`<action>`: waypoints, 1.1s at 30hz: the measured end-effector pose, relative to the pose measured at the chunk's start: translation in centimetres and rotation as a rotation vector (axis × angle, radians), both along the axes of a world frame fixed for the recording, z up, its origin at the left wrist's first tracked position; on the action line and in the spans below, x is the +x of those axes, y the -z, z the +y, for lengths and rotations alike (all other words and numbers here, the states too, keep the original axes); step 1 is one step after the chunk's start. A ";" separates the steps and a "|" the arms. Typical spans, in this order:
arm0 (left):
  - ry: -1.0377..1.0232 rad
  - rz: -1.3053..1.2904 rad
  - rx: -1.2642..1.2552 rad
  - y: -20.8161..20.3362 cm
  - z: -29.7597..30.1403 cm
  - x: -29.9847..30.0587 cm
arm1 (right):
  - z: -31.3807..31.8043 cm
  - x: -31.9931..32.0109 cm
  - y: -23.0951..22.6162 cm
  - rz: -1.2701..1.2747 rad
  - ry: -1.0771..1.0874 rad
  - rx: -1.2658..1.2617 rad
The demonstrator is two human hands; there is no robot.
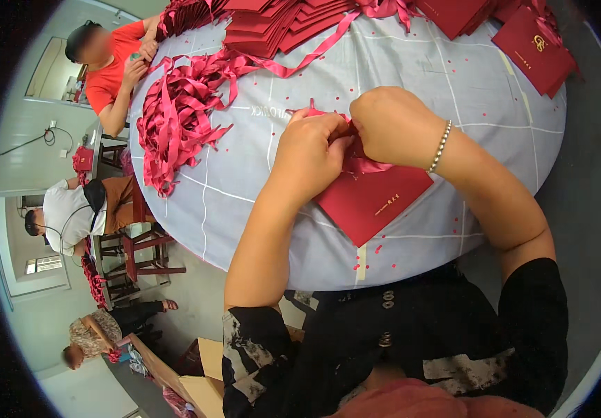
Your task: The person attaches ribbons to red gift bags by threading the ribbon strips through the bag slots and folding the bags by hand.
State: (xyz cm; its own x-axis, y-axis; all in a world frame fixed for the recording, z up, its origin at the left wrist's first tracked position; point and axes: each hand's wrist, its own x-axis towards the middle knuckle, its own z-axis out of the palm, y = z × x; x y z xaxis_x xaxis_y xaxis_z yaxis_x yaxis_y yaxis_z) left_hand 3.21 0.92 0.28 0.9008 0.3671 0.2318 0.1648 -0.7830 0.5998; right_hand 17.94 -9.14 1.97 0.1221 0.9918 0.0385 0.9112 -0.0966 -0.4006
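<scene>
A flat dark-red paper gift bag (pixel 377 203) lies at a slant on the cloth in front of me, its top end under my hands. Both hands meet over that end. My left hand (pixel 309 150) is closed, thumb and forefinger pinched at the pinkish-red satin ribbon (pixel 368 166) on the bag. Curled tightly beside it, my right hand (pixel 394 129) grips the same ribbon, its fingertips mostly hidden behind the knuckles. A short ribbon end pokes out beyond my left hand. How the ribbon passes through the bag cannot be made out.
The round table (pixel 258 184) has a pale checked cloth with small red dots scattered over it. A heap of loose ribbons (pixel 178 125) lies at left. Stacked red bags (pixel 272 28) stand at the far side, finished-looking ribboned bags (pixel 537 49) at far right. A person in red (pixel 112 66) works across the table.
</scene>
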 end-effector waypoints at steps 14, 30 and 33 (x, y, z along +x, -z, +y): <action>-0.077 0.037 -0.118 1.2 0.3 0.0 | -0.2 -0.1 1.0 0.073 0.022 0.022; -0.002 -0.133 0.036 1.3 0.7 0.2 | 0.3 -0.3 2.6 0.133 0.012 0.205; -0.013 -0.111 0.044 1.4 1.0 -0.2 | 0.5 -0.1 2.6 0.131 0.044 0.280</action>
State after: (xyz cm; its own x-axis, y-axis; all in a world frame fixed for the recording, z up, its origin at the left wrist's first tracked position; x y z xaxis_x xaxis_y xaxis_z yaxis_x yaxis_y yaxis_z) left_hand 3.03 1.88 -1.07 0.8637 0.3662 0.3462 0.1099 -0.8074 0.5797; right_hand 17.85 -8.66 -0.64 0.1863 0.9385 0.2907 0.8477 -0.0039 -0.5305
